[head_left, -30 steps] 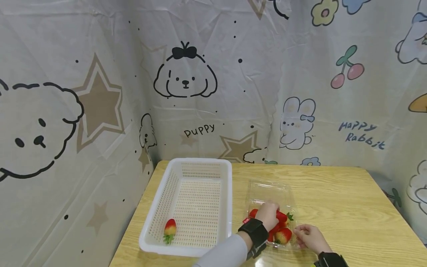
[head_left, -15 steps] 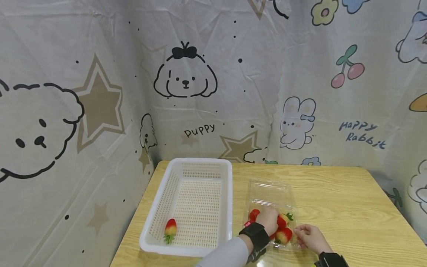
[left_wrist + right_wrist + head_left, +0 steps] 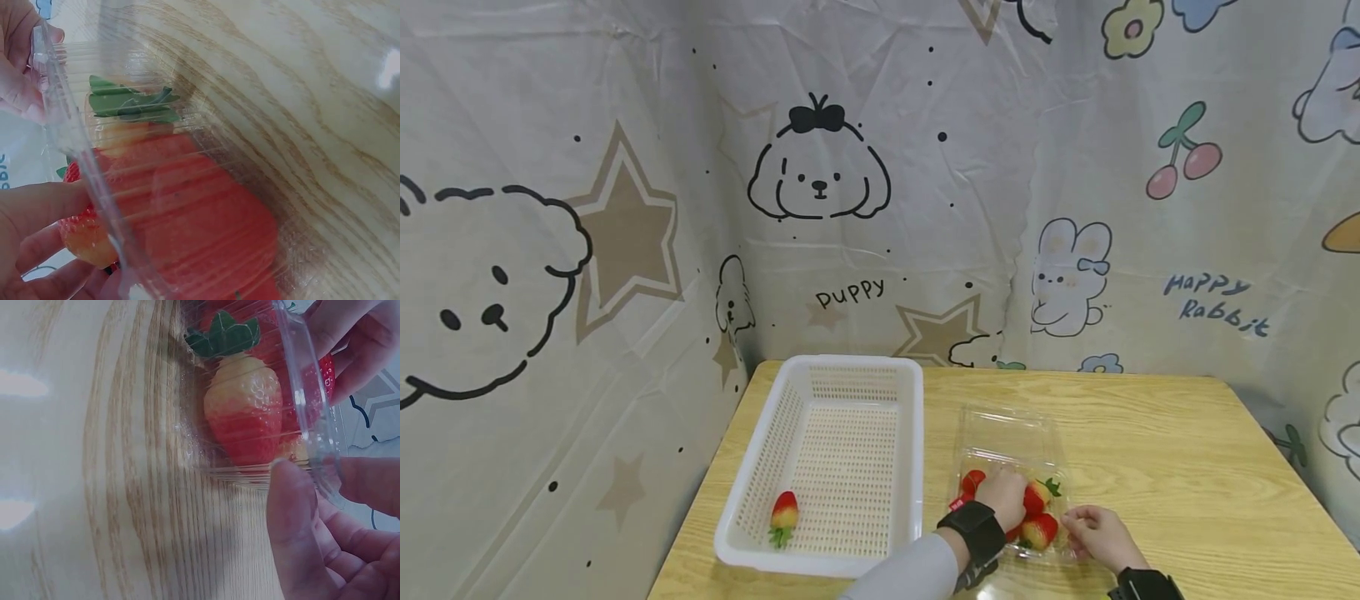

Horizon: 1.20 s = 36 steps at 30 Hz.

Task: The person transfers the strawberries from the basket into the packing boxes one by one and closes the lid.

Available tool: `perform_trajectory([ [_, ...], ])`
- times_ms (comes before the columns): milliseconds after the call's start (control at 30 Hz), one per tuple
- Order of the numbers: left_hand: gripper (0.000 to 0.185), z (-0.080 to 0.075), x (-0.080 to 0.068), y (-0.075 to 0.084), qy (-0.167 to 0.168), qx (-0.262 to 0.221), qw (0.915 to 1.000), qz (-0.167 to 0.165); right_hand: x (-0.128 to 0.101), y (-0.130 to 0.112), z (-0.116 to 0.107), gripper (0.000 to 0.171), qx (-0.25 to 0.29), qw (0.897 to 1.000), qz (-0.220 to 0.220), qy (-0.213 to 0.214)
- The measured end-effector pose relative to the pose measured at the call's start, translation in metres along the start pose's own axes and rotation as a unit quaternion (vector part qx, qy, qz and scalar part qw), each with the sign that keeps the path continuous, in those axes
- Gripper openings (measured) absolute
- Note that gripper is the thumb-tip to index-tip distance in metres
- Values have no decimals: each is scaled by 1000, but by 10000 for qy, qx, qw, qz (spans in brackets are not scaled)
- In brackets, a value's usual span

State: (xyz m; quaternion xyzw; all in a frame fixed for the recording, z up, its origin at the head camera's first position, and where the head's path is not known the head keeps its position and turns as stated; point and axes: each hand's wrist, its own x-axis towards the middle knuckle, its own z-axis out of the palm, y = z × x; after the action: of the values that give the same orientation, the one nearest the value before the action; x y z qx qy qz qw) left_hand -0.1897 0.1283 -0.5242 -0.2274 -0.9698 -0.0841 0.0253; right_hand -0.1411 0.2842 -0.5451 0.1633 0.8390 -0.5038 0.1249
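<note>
A clear plastic box (image 3: 1009, 429) with its lid folded back holds several strawberries (image 3: 1039, 531), red with pale yellow tops and green leaves. My left hand (image 3: 1002, 493) reaches down into it, hiding part of the fruit in the head view. In the left wrist view, its thumb and fingers (image 3: 44, 206) grip a strawberry (image 3: 87, 240) at the box's rim. My right hand (image 3: 1101, 533) pinches the box's right front edge; the right wrist view shows the thumb (image 3: 290, 515) on the clear wall, beside a strawberry (image 3: 244, 406) inside.
Left of the box stands a white perforated basket (image 3: 912, 467) with one strawberry (image 3: 784, 518) lying near its front left corner. Both containers are on a wooden table (image 3: 1150, 450). A printed curtain (image 3: 880, 250) hangs behind and along the sides.
My left hand has shifted slightly lower among the strawberries, and the fruit beside its fingers has moved a little. The right hand stays at the box's edge; the basket's strawberry lies still.
</note>
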Motion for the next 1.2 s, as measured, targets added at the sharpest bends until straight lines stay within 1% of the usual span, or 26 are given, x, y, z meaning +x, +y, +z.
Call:
perform_trajectory([
  [67, 14, -1, 0, -1, -69, -32, 10000, 25, 0, 0, 0, 27, -39, 10000, 2, -7],
  [200, 22, -10, 4, -2, -407, -161, 9990, 69, 2, 1, -1, 28, -84, 10000, 2, -29],
  [267, 28, -17, 7, -4, -603, -271, 9978, 99, 2, 2, -1, 29, -97, 9999, 0, -41],
  [333, 34, -25, 11, -7, -706, -343, 9968, 169, 2, 2, -2, 29, -104, 9999, -9, -39],
  [433, 46, -41, 15, -14, -694, -362, 9963, 345, 2, 2, -2, 29, -106, 9999, -33, -7],
  [500, 50, -54, 17, -20, -522, -410, 9966, 482, 2, 2, -2, 29, -102, 9999, -54, 6],
  [600, 51, -74, 19, -31, -114, -424, 9967, 679, 1, 2, -2, 29, -102, 9999, -66, 18],
  [700, 50, -93, 20, -45, 256, -495, 9959, 712, 1, 1, -1, 29, -108, 9999, -65, 5],
  [833, 50, -111, 19, -70, 675, -517, 9941, 668, 2, 1, -2, 29, -119, 9999, -48, -14],
  [900, 51, -118, 17, -84, 924, -421, 9922, 721, 2, 1, -2, 29, -122, 9999, -37, -12],
  [1000, 49, -127, 14, -108, 1168, -237, 9900, 748, 2, 1, -1, 29, -70, 10000, -18, -13],
  [1067, 48, -132, 10, -124, 1200, -152, 9901, 717, 2, 0, -1, 29, -50, 10000, -9, -34],
  [1200, 48, -134, 1, -156, 1046, -116, 9928, 564, 2, -1, 0, 29, -74, 9999, 45, -73],
])
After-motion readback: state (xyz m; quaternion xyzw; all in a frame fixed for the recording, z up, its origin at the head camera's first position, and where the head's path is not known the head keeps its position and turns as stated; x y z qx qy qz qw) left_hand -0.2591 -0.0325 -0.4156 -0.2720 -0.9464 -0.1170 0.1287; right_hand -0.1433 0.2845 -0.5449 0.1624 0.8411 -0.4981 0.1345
